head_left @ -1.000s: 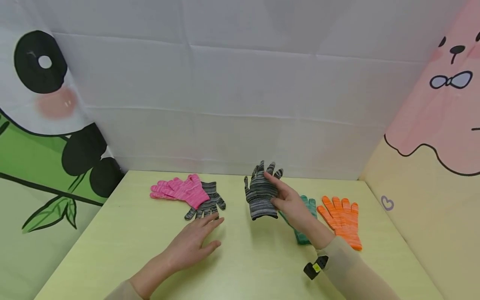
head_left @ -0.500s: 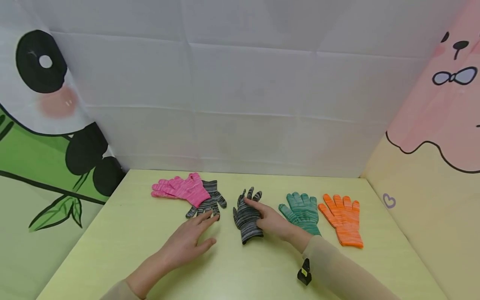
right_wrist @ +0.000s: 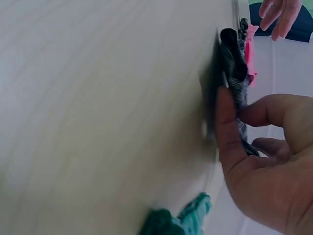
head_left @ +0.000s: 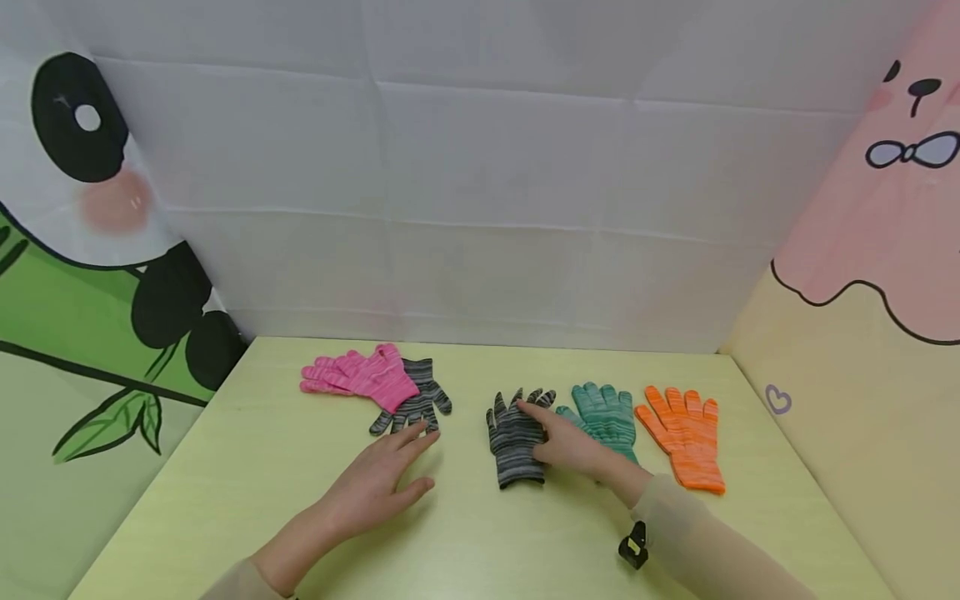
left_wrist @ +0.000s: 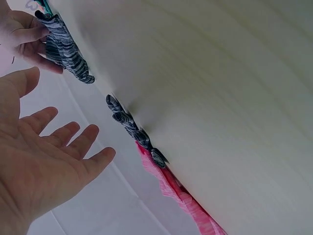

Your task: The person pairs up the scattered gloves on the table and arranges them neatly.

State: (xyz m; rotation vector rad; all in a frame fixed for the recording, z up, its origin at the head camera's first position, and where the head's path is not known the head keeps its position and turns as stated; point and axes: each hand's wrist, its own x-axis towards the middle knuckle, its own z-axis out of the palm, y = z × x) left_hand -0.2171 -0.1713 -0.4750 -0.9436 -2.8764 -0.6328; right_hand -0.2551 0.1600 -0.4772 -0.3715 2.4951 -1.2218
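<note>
My right hand [head_left: 573, 446] pinches a dark grey striped knit glove [head_left: 517, 446] by its right side, thumb and fingers on opposite faces. In the right wrist view a shadow shows between this striped glove [right_wrist: 234, 58] and the tabletop. My left hand [head_left: 378, 479] hovers with spread, relaxed fingers and holds nothing. Just beyond its fingertips lies a second grey striped glove [head_left: 426, 392], partly covered by pink gloves [head_left: 367, 377]. The left wrist view shows the left palm [left_wrist: 54, 171] apart from the gloves.
A green glove [head_left: 606, 417] lies right of the held glove, its cuff partly hidden by the right forearm. Farther right is an orange glove [head_left: 686, 437]. The pale yellow table [head_left: 450, 542] ends at a white cloth backdrop [head_left: 480, 208], with printed cloths at both sides.
My right hand has lowered the striped glove from higher up, first leftward, then slightly back right beside the green glove. The left hand has barely moved.
</note>
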